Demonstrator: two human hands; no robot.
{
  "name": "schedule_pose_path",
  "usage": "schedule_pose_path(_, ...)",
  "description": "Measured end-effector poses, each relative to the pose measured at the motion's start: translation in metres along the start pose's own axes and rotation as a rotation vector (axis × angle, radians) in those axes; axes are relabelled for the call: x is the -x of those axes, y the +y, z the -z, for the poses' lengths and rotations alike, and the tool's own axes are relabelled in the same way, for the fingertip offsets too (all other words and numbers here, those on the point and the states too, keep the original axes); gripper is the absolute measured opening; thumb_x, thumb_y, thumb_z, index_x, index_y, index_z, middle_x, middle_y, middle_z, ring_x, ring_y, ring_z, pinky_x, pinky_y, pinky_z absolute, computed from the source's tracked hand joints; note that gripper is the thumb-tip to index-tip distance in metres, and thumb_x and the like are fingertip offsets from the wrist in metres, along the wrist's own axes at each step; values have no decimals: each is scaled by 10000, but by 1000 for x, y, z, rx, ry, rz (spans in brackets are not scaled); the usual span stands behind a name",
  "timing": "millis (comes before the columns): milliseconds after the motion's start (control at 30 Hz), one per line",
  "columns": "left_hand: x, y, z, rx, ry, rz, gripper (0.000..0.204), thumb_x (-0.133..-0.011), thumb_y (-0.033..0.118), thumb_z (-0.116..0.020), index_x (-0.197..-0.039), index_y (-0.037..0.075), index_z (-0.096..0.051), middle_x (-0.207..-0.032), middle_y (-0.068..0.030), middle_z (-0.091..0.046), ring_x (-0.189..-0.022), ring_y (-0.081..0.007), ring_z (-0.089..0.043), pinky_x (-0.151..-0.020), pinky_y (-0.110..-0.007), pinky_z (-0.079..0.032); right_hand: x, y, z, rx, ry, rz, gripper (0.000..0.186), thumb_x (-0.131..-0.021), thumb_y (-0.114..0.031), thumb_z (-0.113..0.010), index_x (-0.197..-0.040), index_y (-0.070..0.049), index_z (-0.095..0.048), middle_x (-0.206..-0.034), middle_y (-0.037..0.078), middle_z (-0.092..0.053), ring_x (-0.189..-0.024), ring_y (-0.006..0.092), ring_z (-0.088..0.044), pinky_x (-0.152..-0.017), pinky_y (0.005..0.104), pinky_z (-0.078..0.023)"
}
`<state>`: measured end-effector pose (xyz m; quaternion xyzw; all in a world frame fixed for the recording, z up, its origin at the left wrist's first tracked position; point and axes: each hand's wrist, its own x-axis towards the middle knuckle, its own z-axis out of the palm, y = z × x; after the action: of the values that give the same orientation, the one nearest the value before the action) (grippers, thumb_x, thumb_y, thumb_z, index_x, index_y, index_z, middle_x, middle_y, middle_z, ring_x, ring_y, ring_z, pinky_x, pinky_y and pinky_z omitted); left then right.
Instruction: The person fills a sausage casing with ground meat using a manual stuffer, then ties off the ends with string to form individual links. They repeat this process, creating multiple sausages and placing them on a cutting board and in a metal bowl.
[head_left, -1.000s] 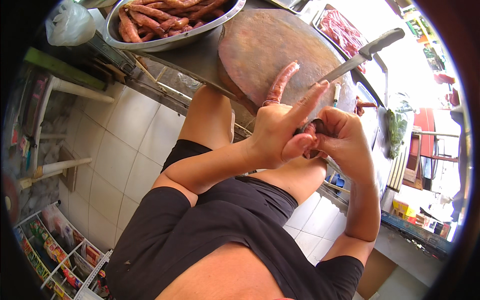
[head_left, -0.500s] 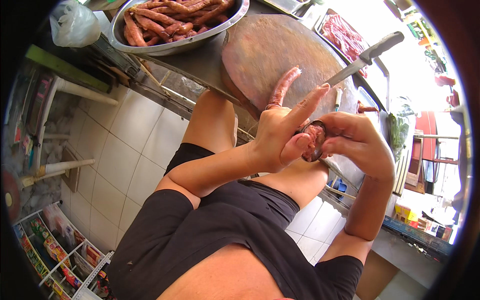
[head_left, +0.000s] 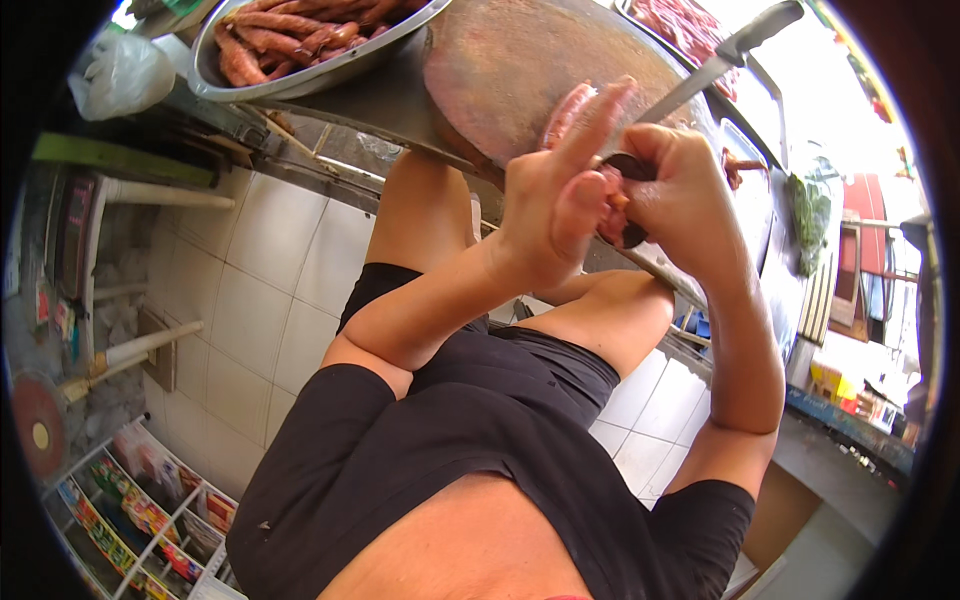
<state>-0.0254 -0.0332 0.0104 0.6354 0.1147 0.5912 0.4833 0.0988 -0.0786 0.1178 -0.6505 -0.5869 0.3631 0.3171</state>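
Observation:
My left hand point(head_left: 545, 215) is closed around a small dark round funnel point(head_left: 632, 237), with its index finger stretched up and its thumb against the opening. Pink chopped meat point(head_left: 611, 200) fills the funnel's mouth. My right hand point(head_left: 688, 190) is curled at the funnel's right rim, its fingers pressed against the meat; its thumb tip is hidden. Beyond my left hand a plump filled sausage point(head_left: 566, 116) sticks out over the round wooden chopping board point(head_left: 500, 65). How it joins the funnel is covered by my left hand.
A knife point(head_left: 690, 92) with a grey handle lies across the board's right side. A metal basin point(head_left: 300, 88) of reddish sausages point(head_left: 275, 38) stands at the far left, beside a plastic bag point(head_left: 125, 75). Raw meat point(head_left: 685, 25) lies in a tray at the far right.
My right hand has turned and closed further over the funnel's mouth, pressing into the meat. Both hands sit slightly higher in view, and the whole scene has shifted with my head.

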Motion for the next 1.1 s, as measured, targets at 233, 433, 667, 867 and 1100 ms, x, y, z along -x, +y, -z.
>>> schedule_pose_path(233, -5, 14, 15, 283, 4, 392, 1035, -954, 788, -374, -1586, -27, -279, -1393, -252, -575, -1097, -170, -609, -860, -220, -469, -5, -6, 28, -129, 39, -111, 308, -1055, -259, -580, -943, 12, -673, -609, -57, -518, -463, 33, -429, -440, 191, -330)
schedule_pose_path(433, -14, 5, -4, 271, 141, 339, 1027, -941, 805, -369, -1576, -1, -334, -949, -52, -597, -640, -23, -469, -549, -173, -323, -7, -2, 20, -864, 51, 84, 520, -1101, -411, -442, -1212, 66, -617, -918, 116, -692, -811, 180, -687, -755, 309, -577)
schedule_pose_path(667, -15, 34, 8, 307, 110, 520, 1097, -884, 882, -374, -1589, 43, -341, -623, 95, -392, -528, 2, -287, -482, -185, -219, 10, -25, -1, -422, 253, 250, 393, -926, 127, -503, -1305, 67, -585, -1052, 170, -716, -969, 216, -715, -920, 338, -592)
schedule_pose_path(867, -13, 32, 14, 286, 15, 436, 906, -1005, 718, -326, -1582, 20, -330, -1255, -229, -548, -713, -81, -547, -660, -208, -423, 17, -30, -4, -81, 313, 264, 377, -869, 109, -677, -1235, 20, -648, -990, 57, -690, -896, 94, -651, -826, 236, -533)
schedule_pose_path(1100, -2, 22, 17, 98, -108, 247, 841, -1040, 628, -311, -1576, -20, -308, -1303, -305, -610, -1029, -248, -540, -928, -326, -415, -9, -27, 24, 149, -154, 108, 157, -909, -111, -735, -979, 22, -691, -783, 17, -650, -736, 66, -596, -689, 217, -498)
